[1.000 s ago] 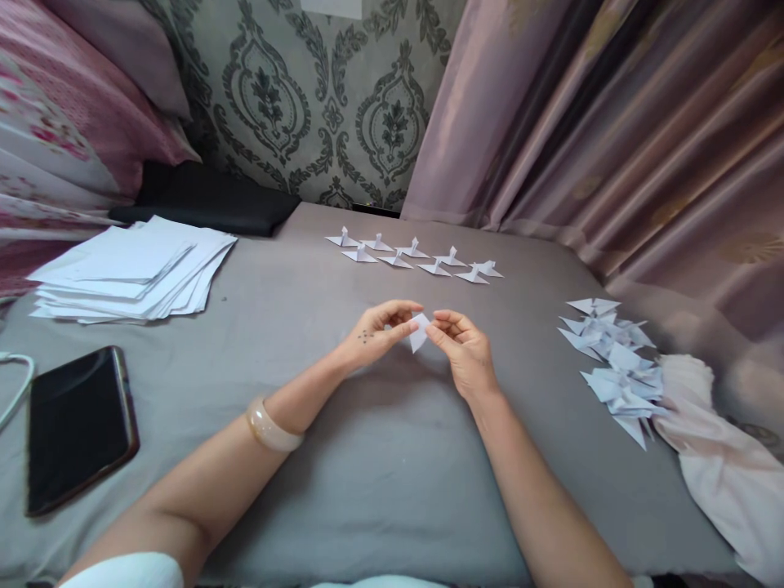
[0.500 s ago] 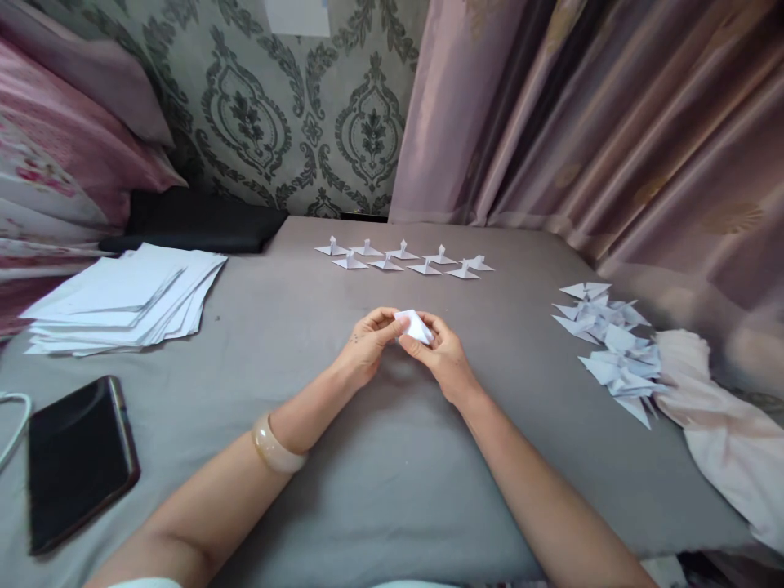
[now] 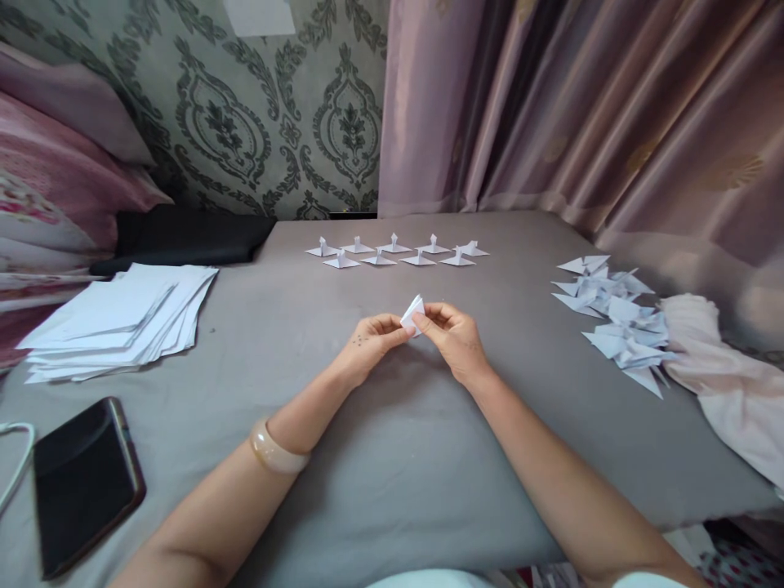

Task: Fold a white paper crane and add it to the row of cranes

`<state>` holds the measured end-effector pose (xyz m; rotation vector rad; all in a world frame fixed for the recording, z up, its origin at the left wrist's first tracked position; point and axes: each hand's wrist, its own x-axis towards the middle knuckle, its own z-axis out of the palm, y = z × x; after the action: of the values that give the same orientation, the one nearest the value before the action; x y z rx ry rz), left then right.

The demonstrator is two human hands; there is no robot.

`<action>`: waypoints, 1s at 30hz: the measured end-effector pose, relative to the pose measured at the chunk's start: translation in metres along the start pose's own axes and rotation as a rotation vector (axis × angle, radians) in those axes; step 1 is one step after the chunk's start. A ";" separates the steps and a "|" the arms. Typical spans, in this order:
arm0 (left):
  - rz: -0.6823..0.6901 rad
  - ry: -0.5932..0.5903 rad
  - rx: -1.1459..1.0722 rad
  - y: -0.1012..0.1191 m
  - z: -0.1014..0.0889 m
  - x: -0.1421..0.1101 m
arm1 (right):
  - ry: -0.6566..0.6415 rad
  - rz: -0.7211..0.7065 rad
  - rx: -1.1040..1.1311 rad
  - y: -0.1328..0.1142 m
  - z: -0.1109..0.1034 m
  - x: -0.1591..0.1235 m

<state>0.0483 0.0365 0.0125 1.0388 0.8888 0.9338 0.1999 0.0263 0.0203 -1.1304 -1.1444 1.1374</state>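
**Two hands pinched one small folded paper over the grey sheet**

The left hand [image 3: 371,343] and the right hand [image 3: 456,339] met near the middle of the grey bedsheet [image 3: 392,457], fingertips closed on a small folded white paper piece [image 3: 412,314]; the left thumb and forefinger gripped its lower left edge, the right thumb and forefinger its right side, and a pointed corner stood up between them; the other fingers of both hands were curled in loosely; the piece was held just above the sheet, not lying on it. A pale bangle [image 3: 274,447] sat on the left wrist.

Farther off, beyond the hands, nine small folded paper figures [image 3: 395,251] stood in two rows; a loose heap of folded paper pieces [image 3: 616,322] lay well to the right, just beside a crumpled pale pink cloth [image 3: 728,384]; a stack of white paper sheets [image 3: 119,318] lay far to the left; a dark smartphone [image 3: 82,482] lay at the near left, with a white cable [image 3: 15,469] at the left edge; a black cushion [image 3: 189,233] rested at the far left against the patterned wall [image 3: 257,106]; pink curtains [image 3: 581,114] hung along the far right.
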 end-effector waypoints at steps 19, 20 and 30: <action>0.449 0.119 -0.007 0.002 0.005 -0.004 | 0.083 -0.561 -0.527 -0.009 0.003 -0.012; 0.446 0.117 -0.009 0.001 0.005 -0.004 | 0.079 -0.575 -0.532 -0.009 0.002 -0.012; 0.472 0.080 0.030 0.002 0.002 -0.002 | 0.039 -0.522 -0.463 -0.012 0.005 -0.013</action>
<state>0.0488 0.0342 0.0156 1.2725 0.7354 1.3662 0.1948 0.0127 0.0320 -1.0920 -1.6037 0.4553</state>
